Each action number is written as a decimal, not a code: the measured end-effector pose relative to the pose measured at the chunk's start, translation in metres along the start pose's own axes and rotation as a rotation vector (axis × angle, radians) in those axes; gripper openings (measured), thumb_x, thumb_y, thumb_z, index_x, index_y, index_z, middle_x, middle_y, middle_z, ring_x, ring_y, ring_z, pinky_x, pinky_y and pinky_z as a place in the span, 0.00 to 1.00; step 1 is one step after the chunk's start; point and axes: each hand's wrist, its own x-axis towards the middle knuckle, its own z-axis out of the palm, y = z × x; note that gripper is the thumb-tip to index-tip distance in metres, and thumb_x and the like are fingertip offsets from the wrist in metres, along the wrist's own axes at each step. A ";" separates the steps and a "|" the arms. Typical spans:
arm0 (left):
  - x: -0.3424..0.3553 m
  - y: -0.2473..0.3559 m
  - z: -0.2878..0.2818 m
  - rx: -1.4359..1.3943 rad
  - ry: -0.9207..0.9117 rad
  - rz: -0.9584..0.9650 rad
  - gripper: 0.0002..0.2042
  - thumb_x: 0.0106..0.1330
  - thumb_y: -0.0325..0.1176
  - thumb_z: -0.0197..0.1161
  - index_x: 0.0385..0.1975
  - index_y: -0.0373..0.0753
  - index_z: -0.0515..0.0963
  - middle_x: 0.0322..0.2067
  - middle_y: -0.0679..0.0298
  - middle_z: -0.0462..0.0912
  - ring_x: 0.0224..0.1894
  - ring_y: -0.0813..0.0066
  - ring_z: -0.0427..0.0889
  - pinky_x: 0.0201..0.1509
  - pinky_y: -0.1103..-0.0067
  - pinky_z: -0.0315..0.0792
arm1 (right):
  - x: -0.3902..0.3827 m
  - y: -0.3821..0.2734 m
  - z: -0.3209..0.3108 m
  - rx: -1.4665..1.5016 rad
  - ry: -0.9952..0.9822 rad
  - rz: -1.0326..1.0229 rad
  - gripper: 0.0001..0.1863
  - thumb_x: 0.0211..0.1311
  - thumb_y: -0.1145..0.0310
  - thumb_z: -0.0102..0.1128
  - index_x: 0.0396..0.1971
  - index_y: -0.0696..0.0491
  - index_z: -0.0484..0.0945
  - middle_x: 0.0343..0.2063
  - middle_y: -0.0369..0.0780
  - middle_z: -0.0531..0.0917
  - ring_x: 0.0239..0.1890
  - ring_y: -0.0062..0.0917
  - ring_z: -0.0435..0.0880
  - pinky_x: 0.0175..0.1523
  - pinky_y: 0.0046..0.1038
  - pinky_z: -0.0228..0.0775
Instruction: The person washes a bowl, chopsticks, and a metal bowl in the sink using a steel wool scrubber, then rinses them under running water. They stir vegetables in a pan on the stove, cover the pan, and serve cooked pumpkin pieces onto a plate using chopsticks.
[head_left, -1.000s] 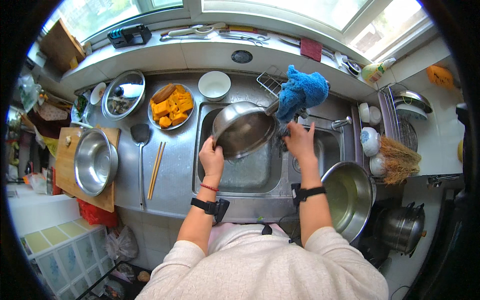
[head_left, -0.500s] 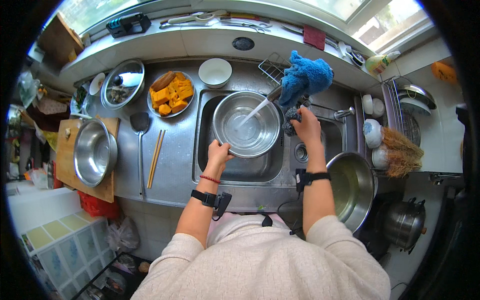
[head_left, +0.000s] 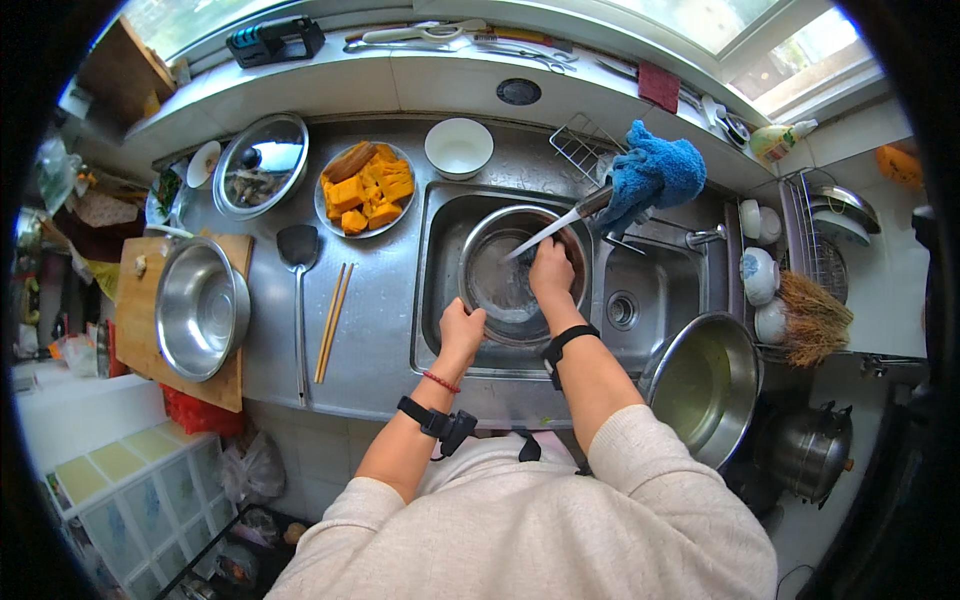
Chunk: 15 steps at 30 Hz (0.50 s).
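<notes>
And the right hand (head_left: 552, 272) has swung from beside the tap down into the bowl (head_left: 487, 275), under the stream (head_left: 548, 232), so work now seems to be on its inside! The left pinches the near rim, the bowl at the left sink (head_left: 440, 250); the right's fingers are hidden, grip impossible to tell.

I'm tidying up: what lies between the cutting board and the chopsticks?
In the head view, a dark-headed spatula lies on the counter between the cutting board and the chopsticks.
</notes>
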 end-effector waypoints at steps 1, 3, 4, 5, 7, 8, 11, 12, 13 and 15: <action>0.001 0.001 0.000 -0.064 -0.068 -0.050 0.09 0.53 0.29 0.60 0.25 0.28 0.72 0.22 0.50 0.79 0.26 0.61 0.81 0.31 0.67 0.74 | -0.001 -0.005 0.004 0.101 0.122 -0.052 0.07 0.59 0.69 0.57 0.33 0.57 0.76 0.38 0.53 0.81 0.37 0.51 0.83 0.42 0.44 0.77; 0.006 0.007 -0.001 0.083 -0.088 0.043 0.08 0.53 0.28 0.61 0.25 0.28 0.72 0.22 0.51 0.79 0.24 0.65 0.81 0.25 0.69 0.75 | -0.007 -0.023 0.015 0.227 0.073 -0.142 0.07 0.55 0.74 0.54 0.34 0.57 0.76 0.36 0.52 0.80 0.39 0.52 0.80 0.45 0.48 0.73; 0.010 0.010 -0.003 0.064 -0.078 0.052 0.08 0.53 0.28 0.61 0.25 0.28 0.73 0.22 0.51 0.79 0.24 0.66 0.81 0.25 0.68 0.75 | -0.016 -0.024 0.017 0.239 -0.051 -0.256 0.08 0.52 0.75 0.54 0.33 0.57 0.77 0.36 0.52 0.80 0.40 0.51 0.80 0.45 0.47 0.73; 0.015 0.015 -0.005 0.041 -0.102 0.035 0.08 0.53 0.27 0.61 0.24 0.28 0.73 0.22 0.51 0.79 0.23 0.66 0.81 0.24 0.68 0.75 | -0.024 -0.025 0.018 0.235 -0.179 -0.389 0.10 0.48 0.77 0.55 0.33 0.57 0.78 0.36 0.52 0.80 0.42 0.50 0.80 0.45 0.46 0.73; 0.024 0.022 -0.018 -0.032 -0.128 0.066 0.06 0.54 0.26 0.60 0.25 0.28 0.74 0.23 0.53 0.80 0.23 0.69 0.81 0.23 0.70 0.75 | -0.038 -0.009 0.011 0.072 -0.283 -0.316 0.09 0.51 0.76 0.57 0.34 0.55 0.79 0.37 0.51 0.80 0.42 0.50 0.81 0.44 0.47 0.74; 0.024 0.025 -0.021 0.058 -0.164 0.084 0.04 0.55 0.24 0.58 0.27 0.30 0.74 0.24 0.57 0.79 0.23 0.71 0.80 0.23 0.73 0.76 | -0.038 0.001 0.005 -0.044 -0.297 -0.204 0.09 0.52 0.75 0.58 0.35 0.54 0.79 0.38 0.50 0.80 0.42 0.50 0.81 0.44 0.48 0.74; 0.016 0.032 -0.024 0.022 -0.243 0.021 0.03 0.57 0.23 0.57 0.29 0.31 0.74 0.25 0.62 0.78 0.23 0.73 0.79 0.22 0.76 0.77 | -0.018 0.011 -0.002 -0.090 0.024 0.061 0.10 0.55 0.72 0.59 0.38 0.53 0.79 0.42 0.49 0.79 0.41 0.50 0.81 0.43 0.50 0.75; 0.011 0.033 -0.022 -0.061 -0.276 -0.017 0.03 0.57 0.23 0.57 0.29 0.31 0.74 0.25 0.62 0.78 0.23 0.74 0.79 0.22 0.76 0.77 | -0.010 0.006 0.000 -0.006 0.120 0.075 0.10 0.57 0.70 0.58 0.40 0.53 0.78 0.44 0.49 0.78 0.40 0.50 0.81 0.43 0.49 0.75; 0.007 0.034 -0.019 -0.031 -0.276 -0.053 0.04 0.56 0.24 0.58 0.29 0.31 0.74 0.25 0.62 0.78 0.24 0.73 0.79 0.23 0.76 0.77 | -0.006 -0.002 0.005 0.108 0.136 0.047 0.11 0.56 0.73 0.56 0.40 0.54 0.78 0.43 0.50 0.79 0.41 0.50 0.80 0.44 0.47 0.75; 0.006 0.036 -0.017 -0.034 -0.314 -0.118 0.04 0.56 0.24 0.59 0.30 0.31 0.74 0.26 0.62 0.79 0.24 0.73 0.80 0.23 0.75 0.78 | -0.006 -0.030 0.022 0.196 0.093 -0.019 0.15 0.47 0.78 0.55 0.38 0.55 0.79 0.40 0.52 0.80 0.46 0.50 0.78 0.51 0.43 0.72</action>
